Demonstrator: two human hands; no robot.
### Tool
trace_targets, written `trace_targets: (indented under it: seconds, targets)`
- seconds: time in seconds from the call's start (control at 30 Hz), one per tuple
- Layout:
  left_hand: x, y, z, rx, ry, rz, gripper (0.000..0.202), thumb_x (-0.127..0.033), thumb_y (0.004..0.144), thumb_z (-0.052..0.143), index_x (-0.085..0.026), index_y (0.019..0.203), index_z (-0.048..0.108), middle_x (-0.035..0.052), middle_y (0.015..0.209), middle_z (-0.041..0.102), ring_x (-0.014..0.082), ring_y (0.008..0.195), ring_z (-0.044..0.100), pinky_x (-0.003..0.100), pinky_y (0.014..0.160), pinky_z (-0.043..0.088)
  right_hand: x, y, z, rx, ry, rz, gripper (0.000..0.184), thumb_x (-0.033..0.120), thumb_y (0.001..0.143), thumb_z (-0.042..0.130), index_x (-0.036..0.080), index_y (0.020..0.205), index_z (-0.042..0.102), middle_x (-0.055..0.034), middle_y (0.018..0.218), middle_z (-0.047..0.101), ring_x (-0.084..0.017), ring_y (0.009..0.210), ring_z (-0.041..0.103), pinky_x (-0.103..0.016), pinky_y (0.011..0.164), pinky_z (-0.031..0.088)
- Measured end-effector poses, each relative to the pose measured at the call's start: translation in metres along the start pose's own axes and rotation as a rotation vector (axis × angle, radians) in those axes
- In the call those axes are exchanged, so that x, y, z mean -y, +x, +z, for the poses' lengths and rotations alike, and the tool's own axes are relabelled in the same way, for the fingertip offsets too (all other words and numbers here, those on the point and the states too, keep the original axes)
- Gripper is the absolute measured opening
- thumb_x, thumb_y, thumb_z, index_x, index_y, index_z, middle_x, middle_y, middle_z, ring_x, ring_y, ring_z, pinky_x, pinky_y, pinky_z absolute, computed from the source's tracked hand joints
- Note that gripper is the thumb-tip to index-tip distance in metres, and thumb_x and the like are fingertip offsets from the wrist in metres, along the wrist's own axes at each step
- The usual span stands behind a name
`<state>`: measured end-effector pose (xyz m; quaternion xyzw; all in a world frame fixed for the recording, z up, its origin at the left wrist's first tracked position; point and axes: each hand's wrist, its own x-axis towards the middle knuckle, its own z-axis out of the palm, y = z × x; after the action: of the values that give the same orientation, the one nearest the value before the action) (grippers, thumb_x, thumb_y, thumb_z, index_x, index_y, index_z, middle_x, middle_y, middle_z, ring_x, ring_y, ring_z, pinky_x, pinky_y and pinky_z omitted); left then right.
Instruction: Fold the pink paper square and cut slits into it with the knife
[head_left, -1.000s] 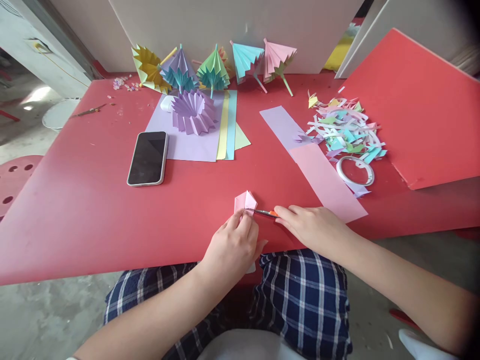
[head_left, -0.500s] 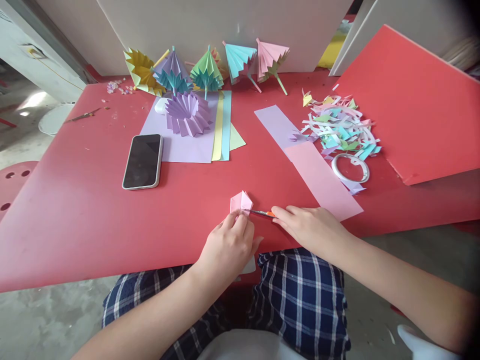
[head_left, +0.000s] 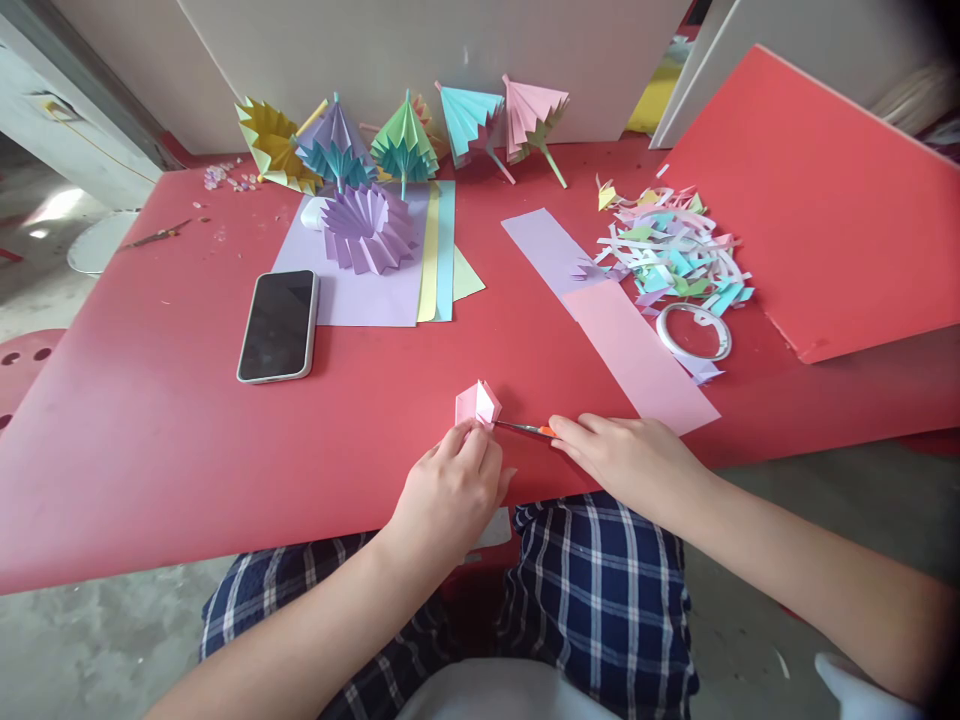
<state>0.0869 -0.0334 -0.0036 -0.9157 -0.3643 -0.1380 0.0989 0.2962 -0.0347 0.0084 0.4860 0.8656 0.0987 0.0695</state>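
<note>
Near the table's front edge, my left hand (head_left: 451, 478) is closed on a small folded piece of pink paper (head_left: 477, 402), its fingertips pressing the lower part. The paper's upper end stands out beyond the fingers, with creased, pointed edges. From the right, my right hand (head_left: 626, 450) grips slim scissors (head_left: 525, 428) with a bit of orange handle showing. Most of the handle is hidden in the fingers. The thin metal tip points left and reaches the paper's lower right edge; whether it touches is too small to tell.
Paper umbrellas (head_left: 405, 140) line the back. A pleated purple paper (head_left: 367, 230) lies on coloured sheets (head_left: 367, 300), left of which is a phone (head_left: 277, 328). Rightward are a pink strip (head_left: 637, 350), paper scraps (head_left: 682, 245), a tape roll (head_left: 726, 345) and a red board (head_left: 832, 210).
The scissors' tip has drawn back slightly to the right, from the middle of the folded pink paper to its edge. My left hand keeps its hold. The whole view has shifted a little.
</note>
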Motion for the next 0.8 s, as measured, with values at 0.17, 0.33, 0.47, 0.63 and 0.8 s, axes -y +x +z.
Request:
trace_targets:
  seconds: [0.17,0.33,0.47,0.63,0.8]
  targets:
    - [0.000,-0.002,0.000,0.003,-0.003,0.009,0.016,-0.021,0.083,0.050,-0.011,0.086,0.062,0.0106,0.090,0.062,0.0216,0.093,0.058,0.031,0.076,0.053,0.000,-0.001,0.000,-0.004,0.006,-0.002,0.028,0.030,0.093,0.027,0.020,0.091,0.053,0.0024,0.053,0.051,-0.009,0.041,0.045,-0.024,0.042,0.014]
    - [0.001,-0.002,-0.002,0.008,-0.021,-0.009,0.018,-0.022,0.083,0.049,-0.011,0.085,0.062,0.0103,0.091,0.062,0.0217,0.093,0.058,0.030,0.073,0.053,-0.001,-0.004,0.002,-0.006,-0.004,-0.004,0.027,0.029,0.093,0.028,0.019,0.093,0.053,0.0026,0.054,0.051,-0.009,0.041,0.045,-0.024,0.041,0.015]
    - [0.001,-0.002,-0.002,0.012,-0.024,-0.010,0.016,-0.021,0.082,0.050,-0.010,0.084,0.062,0.0110,0.092,0.062,0.0226,0.092,0.059,0.030,0.070,0.054,-0.001,-0.007,0.002,-0.014,-0.004,0.005,0.028,0.030,0.093,0.027,0.019,0.094,0.053,0.0026,0.053,0.052,-0.009,0.041,0.046,-0.024,0.042,0.015]
    - [0.001,-0.004,0.000,-0.015,-0.052,-0.034,0.018,-0.021,0.083,0.049,-0.010,0.092,0.059,0.0112,0.095,0.062,0.0222,0.093,0.059,0.029,0.070,0.055,-0.004,-0.011,0.001,-0.003,0.000,0.028,0.026,0.031,0.093,0.030,0.020,0.096,0.053,0.0026,0.054,0.055,-0.009,0.042,0.049,-0.024,0.041,0.016]
    - [0.000,-0.008,0.001,0.006,-0.144,-0.105,0.030,-0.024,0.083,0.048,-0.006,0.106,0.054,0.0135,0.101,0.060,0.0221,0.097,0.058,0.029,0.073,0.056,-0.006,-0.016,-0.003,-0.082,0.115,0.052,0.026,0.034,0.092,0.032,0.019,0.098,0.052,0.0011,0.065,0.063,-0.009,0.050,0.056,-0.024,0.042,0.021]
